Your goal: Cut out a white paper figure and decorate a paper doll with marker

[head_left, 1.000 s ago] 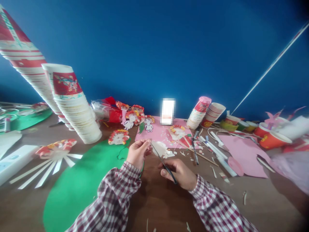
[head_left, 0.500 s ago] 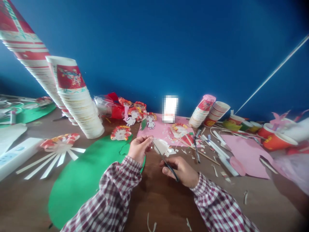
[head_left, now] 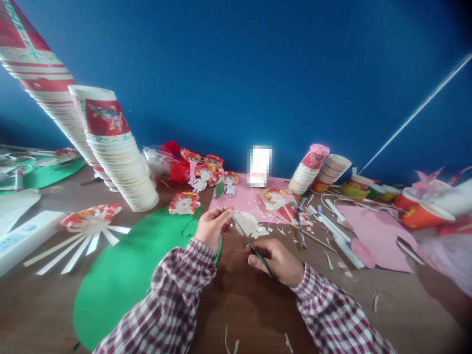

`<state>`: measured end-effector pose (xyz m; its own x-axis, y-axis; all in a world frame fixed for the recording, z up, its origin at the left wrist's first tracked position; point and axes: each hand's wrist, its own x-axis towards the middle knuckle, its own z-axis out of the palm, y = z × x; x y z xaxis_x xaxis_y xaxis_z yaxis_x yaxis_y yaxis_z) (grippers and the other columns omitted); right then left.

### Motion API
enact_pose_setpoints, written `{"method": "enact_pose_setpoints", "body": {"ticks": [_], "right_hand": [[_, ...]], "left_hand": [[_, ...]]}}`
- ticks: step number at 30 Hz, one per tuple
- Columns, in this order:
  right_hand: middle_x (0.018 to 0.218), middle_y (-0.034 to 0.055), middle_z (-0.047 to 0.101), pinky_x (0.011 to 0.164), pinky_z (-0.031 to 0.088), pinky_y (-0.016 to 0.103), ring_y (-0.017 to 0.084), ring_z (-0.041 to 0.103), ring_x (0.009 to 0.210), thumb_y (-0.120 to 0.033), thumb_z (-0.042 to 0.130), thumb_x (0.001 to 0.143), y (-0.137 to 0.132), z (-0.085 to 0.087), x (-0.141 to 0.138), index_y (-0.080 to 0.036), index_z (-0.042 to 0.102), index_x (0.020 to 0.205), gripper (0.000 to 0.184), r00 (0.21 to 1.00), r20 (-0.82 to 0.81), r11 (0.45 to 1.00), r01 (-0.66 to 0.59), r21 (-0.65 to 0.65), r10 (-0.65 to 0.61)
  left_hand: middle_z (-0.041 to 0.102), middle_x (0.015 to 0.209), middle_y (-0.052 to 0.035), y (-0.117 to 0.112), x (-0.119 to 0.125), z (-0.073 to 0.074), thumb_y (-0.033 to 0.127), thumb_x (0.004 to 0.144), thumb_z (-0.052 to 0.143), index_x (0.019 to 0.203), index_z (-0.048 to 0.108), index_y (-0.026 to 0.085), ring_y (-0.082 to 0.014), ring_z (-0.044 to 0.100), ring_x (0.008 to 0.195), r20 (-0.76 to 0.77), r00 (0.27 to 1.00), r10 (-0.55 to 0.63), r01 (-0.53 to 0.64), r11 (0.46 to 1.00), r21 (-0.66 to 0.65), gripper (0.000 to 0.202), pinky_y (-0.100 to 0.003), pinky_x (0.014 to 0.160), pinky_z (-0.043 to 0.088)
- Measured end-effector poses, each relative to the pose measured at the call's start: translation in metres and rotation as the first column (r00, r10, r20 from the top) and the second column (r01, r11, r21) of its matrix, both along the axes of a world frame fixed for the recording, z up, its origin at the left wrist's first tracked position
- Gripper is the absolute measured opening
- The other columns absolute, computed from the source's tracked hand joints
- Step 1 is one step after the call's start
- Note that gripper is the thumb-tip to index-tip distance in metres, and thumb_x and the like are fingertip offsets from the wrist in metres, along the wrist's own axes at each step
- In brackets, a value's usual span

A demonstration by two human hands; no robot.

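While the right hand (head_left: 278,261) is curled round a slim dark tool (head_left: 262,258), its thin end slants up to the left hand (head_left: 211,228), whose thumb and finger are pinched together; whether anything sits between them is too small to tell. Just beyond lies a ragged white piece (head_left: 252,223), near a pink sheet (head_left: 243,201). Beside the left forearm, a green sheet (head_left: 118,280) spreads over the tabletop (head_left: 239,309); farther left leans a cup stack (head_left: 123,162), with a blue wall (head_left: 228,73) behind.

Pen (head_left: 300,229) beyond right hand (head_left: 278,263) (cup stacks (head_left: 306,172) behind)
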<state>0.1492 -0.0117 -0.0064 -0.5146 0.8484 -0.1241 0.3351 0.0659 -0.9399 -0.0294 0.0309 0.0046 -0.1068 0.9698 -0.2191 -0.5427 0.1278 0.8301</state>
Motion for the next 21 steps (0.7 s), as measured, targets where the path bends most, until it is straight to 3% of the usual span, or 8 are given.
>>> {"method": "enact_pose_setpoints", "body": {"ticks": [10,21], "right_hand": [[0.063,0.0,0.055,0.052,0.039,0.02,0.01,0.047,0.055,-0.047,0.067,0.071,0.0005,-0.0016,0.0001,-0.012,0.066,0.092,0.04,1.0,-0.002,1.0,-0.005,-0.012,0.005],[0.063,-0.0007,0.054,0.056,0.04,0.021,0.01,0.047,0.057,-0.044,0.068,0.071,-0.0008,0.0009,-0.0012,-0.013,0.065,0.087,0.035,1.0,0.007,1.0,0.009,-0.007,-0.009]], "left_hand": [[0.05,0.047,0.0057,-0.0011,-0.0005,0.0013,0.025,0.047,0.081,0.071,0.063,0.011,-0.003,0.043,0.041,-0.003,1.0,-0.007,0.006,1.0,-0.022,0.033,-0.014,0.039,0.034],[0.049,0.046,0.0062,-0.0008,-0.0009,0.0012,0.026,0.047,0.081,0.071,0.062,0.011,-0.0028,0.043,0.04,-0.009,1.0,0.013,-0.013,0.999,-0.029,0.034,-0.013,0.038,0.034]]}}
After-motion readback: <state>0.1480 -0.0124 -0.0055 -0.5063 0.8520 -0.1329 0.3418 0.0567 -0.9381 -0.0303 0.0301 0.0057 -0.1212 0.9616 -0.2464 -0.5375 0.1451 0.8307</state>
